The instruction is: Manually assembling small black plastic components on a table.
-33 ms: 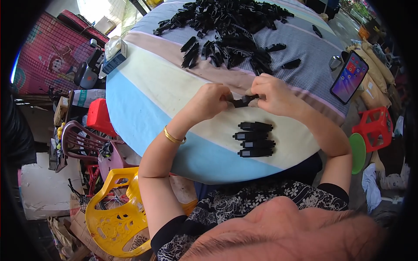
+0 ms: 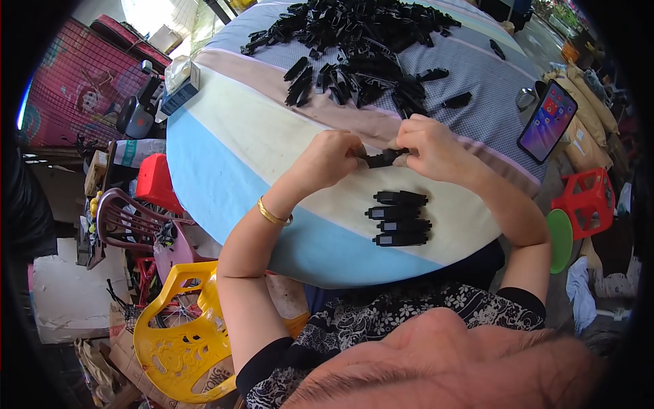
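Between my two hands, a small black plastic piece (image 2: 381, 159) is held just above the table's striped cloth (image 2: 306, 204). My left hand (image 2: 332, 158), with a gold bangle at its wrist, pinches one end. At the other end, my right hand (image 2: 430, 148) has its fingers closed on the piece. My fingertips hide part of it, so its exact kind is unclear. Nearer to me lie several black plastic pieces (image 2: 402, 225), lined up side by side. Beyond my hands, a big heap of loose black plastic parts (image 2: 357, 34) spreads over the cloth.
A phone (image 2: 547, 123) stands propped at the table's right edge. A tissue box (image 2: 180, 88) sits at the left edge. Around the table are a yellow plastic chair (image 2: 182, 341), a red stool (image 2: 587, 203), a green round object (image 2: 560, 240) and a pinkish chair (image 2: 126, 221).
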Available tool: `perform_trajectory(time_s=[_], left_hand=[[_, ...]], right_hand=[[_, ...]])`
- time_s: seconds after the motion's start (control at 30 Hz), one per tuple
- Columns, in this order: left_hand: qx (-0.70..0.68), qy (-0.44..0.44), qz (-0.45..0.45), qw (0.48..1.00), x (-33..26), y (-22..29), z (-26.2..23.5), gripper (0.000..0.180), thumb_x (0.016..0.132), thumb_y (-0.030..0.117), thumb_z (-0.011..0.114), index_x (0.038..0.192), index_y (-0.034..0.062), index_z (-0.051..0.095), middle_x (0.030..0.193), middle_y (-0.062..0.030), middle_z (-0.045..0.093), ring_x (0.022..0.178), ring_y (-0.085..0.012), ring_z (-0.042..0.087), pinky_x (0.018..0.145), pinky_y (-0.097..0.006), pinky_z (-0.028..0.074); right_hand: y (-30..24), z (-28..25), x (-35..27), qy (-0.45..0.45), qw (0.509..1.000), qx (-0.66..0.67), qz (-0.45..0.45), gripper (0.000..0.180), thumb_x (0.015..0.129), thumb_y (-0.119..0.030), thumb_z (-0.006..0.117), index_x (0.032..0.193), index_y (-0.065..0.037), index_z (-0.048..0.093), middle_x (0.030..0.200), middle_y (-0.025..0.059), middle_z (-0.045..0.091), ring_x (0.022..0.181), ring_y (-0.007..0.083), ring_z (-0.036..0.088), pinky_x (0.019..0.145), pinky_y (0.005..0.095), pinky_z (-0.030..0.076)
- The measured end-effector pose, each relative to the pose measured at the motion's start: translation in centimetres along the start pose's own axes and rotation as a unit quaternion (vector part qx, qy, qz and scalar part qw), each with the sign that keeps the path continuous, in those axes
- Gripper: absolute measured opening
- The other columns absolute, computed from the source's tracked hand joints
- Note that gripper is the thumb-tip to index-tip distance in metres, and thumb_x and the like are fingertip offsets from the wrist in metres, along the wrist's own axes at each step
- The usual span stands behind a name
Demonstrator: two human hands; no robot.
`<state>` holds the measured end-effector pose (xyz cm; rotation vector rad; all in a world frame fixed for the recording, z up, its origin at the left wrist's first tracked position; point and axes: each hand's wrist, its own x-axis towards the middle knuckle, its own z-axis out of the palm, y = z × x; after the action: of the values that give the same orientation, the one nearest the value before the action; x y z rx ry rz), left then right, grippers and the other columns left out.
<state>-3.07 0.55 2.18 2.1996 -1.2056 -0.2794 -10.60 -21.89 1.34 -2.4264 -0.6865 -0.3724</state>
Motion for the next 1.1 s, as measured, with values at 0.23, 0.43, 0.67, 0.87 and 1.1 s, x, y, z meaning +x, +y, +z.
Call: perform_trajectory(time_s=[0.23,0.43,0.67,0.87,1.1], left_hand=[[-0.040,-0.009,0.004,0.999,0.5,0.4,1.0,0.018,0.070,0.004,0.067,0.087,-0.0004,0.066,0.075,-0.0139,0.060,0.065,-0.0244,0.058,0.063,-0.032,0.047],[-0.135,-0.115,0.002,0.984,1.6,-1.0,-0.9,0.016,0.071,0.003,0.069,0.086,-0.0007,0.066,0.075,-0.0109,0.061,0.068,-0.0220,0.058,0.065,-0.031,0.047],[0.146,0.357,-0.059,0.921,3.0,-12.2,-3.1,0.021,0.079,0.011,0.065,0.099,0.0043,0.067,0.097,-0.0170,0.060,0.083,-0.0301,0.060,0.075,-0.036,0.049],[0.052,0.275,-0.110,0.954,3.3,-10.3,-2.4,0.029,0.070,0.006,0.071,0.099,0.0035,0.066,0.094,-0.0156,0.060,0.079,-0.0256,0.061,0.074,-0.035,0.050],[-0.029,0.251,-0.152,0.956,3.1,-10.2,-2.0,0.027,0.067,0.005,0.072,0.091,-0.0008,0.061,0.090,-0.0137,0.059,0.079,-0.0258,0.061,0.073,-0.034,0.050]], right_hand=[[-0.1,1.4,-0.1,0.008,0.999,-0.020,-0.024,0.018,0.061,-0.001,0.064,0.078,-0.002,0.068,0.076,0.0086,0.060,0.078,0.0263,0.058,0.065,0.0360,0.047],[-0.7,-0.1,0.9,-0.139,0.977,0.132,0.092,0.019,0.070,-0.017,0.072,0.075,-0.001,0.064,0.070,0.0096,0.058,0.070,0.0274,0.057,0.062,0.0366,0.044],[3.6,1.1,5.8,0.094,0.972,-0.186,-0.104,0.026,0.072,-0.006,0.058,0.097,-0.005,0.064,0.092,0.0047,0.061,0.086,0.0244,0.055,0.073,0.0327,0.049],[4.8,3.1,8.8,-0.038,0.936,-0.342,-0.078,0.024,0.071,-0.009,0.059,0.094,-0.006,0.063,0.090,0.0073,0.059,0.086,0.0237,0.056,0.074,0.0331,0.049],[4.6,4.7,11.0,0.032,0.970,-0.236,0.043,0.015,0.069,-0.009,0.060,0.083,-0.004,0.063,0.083,0.0117,0.062,0.082,0.0273,0.058,0.071,0.0372,0.050]])
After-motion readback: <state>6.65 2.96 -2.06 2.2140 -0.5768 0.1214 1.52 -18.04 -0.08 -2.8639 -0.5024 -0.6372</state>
